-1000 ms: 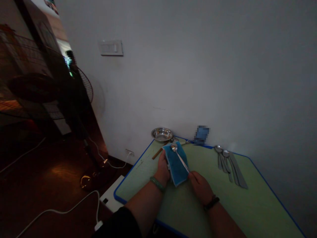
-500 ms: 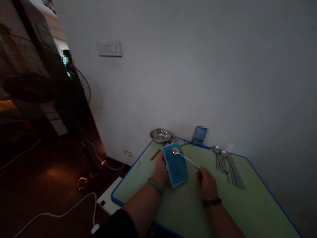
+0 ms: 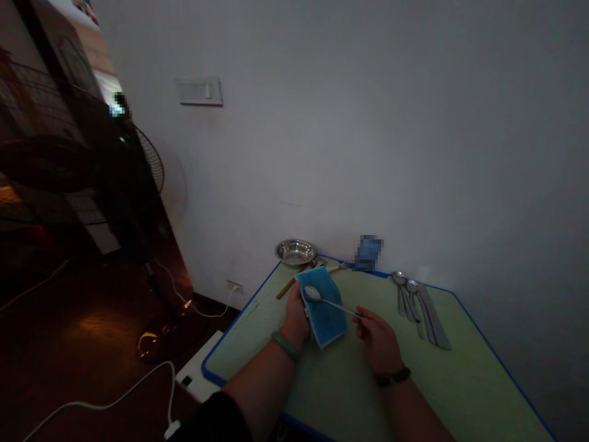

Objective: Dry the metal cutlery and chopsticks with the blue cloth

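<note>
My left hand [image 3: 296, 315] grips a folded blue cloth [image 3: 329, 319] by its left edge, above the green table. A metal spoon [image 3: 338, 306] lies across the cloth, its bowl over the upper left part. My right hand [image 3: 378, 339] pinches the far end of the spoon's handle between thumb and fingers. Behind the cloth, partly covered by it, are a brown-handled utensil [image 3: 286, 288] and a fork [image 3: 340, 266]. Several spoons [image 3: 409, 298] and flat knives [image 3: 435, 319] lie side by side to the right of my right hand.
A round steel bowl [image 3: 295, 253] stands at the table's back left corner. A blurred blue object [image 3: 369, 253] leans near the wall. The green table [image 3: 478, 380] has a blue edge. To the left are a standing fan [image 3: 124, 202] and a white cable [image 3: 101, 405] on the floor.
The spoon has swung from a steep slant to a flatter one, and its bowl has shifted left and down on the cloth. My right hand has moved right, with its grip changed.
</note>
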